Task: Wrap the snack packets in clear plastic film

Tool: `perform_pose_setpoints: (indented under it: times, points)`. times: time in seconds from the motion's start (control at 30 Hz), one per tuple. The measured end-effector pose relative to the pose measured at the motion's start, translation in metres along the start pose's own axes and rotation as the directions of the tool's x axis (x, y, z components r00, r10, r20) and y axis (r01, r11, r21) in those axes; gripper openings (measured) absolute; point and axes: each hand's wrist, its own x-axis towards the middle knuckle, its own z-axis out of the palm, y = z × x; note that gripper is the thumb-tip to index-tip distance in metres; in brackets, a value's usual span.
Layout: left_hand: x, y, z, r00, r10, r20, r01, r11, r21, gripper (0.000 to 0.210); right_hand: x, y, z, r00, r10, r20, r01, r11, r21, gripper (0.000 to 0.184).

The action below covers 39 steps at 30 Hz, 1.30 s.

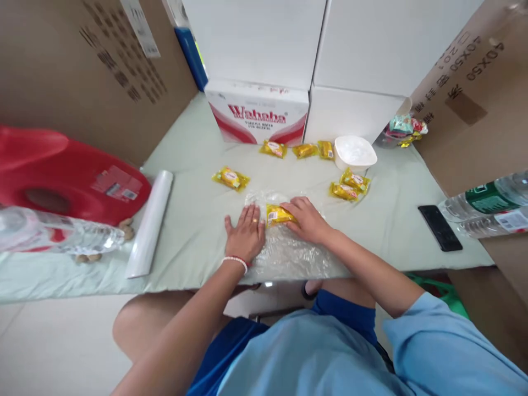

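In the head view, a yellow packet lies on a wrinkled sheet of clear film, near the front edge of the cloth-covered counter. The packet is small and oblong, with a glossy wrapper and a pale printed patch with barcode-like lines toward its left end; its right end is covered by fingers. The right hand comes in from the right, palm down, holding that end between the thumb on the near side and the fingers on the far side, the forearm slanting back toward the light-blue sleeve. The left hand lies flat and spread beside the packet's left end, pressed on the film's left part with nothing in its grasp, fingers pointing away from the body, the outer one set apart. A beaded bracelet circles its wrist.
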Motion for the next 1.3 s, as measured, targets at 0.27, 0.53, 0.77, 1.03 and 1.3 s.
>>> perform_pose_setpoints:
  times: [0.27, 0.53, 0.77, 1.03, 1.3]
  points:
    - [0.002, 0.000, 0.003, 0.999, -0.018, 0.031, 0.019, 0.999, -0.040, 0.064, -0.022, 0.000, 0.019, 0.992, 0.069, 0.103, -0.070, 0.997, 0.010, 0.060]
    - [-0.001, -0.001, -0.003, 1.000, 0.001, -0.004, -0.001, 0.996, -0.091, 0.062, -0.075, -0.023, -0.019, 1.000, 0.006, -0.003, -0.006, 0.996, 0.084, 0.059]
    - [-0.023, -0.006, -0.005, 0.977, 0.084, -0.196, -0.099, 0.993, -0.066, 0.054, -0.161, -0.018, 0.010, 0.997, -0.039, 0.066, 0.029, 0.987, 0.156, 0.047]
    - [-0.048, -0.059, -0.028, 0.919, 0.386, 0.082, -0.341, 0.880, -0.330, 0.041, -0.153, -0.016, -0.004, 0.998, 0.040, -0.045, -0.017, 0.899, 0.437, 0.026]
    - [-0.068, -0.082, -0.049, 0.824, 0.486, 0.292, -0.321, 0.824, -0.467, 0.095, -0.067, 0.006, -0.056, 0.955, 0.289, 0.063, -0.270, 0.769, 0.580, 0.031]
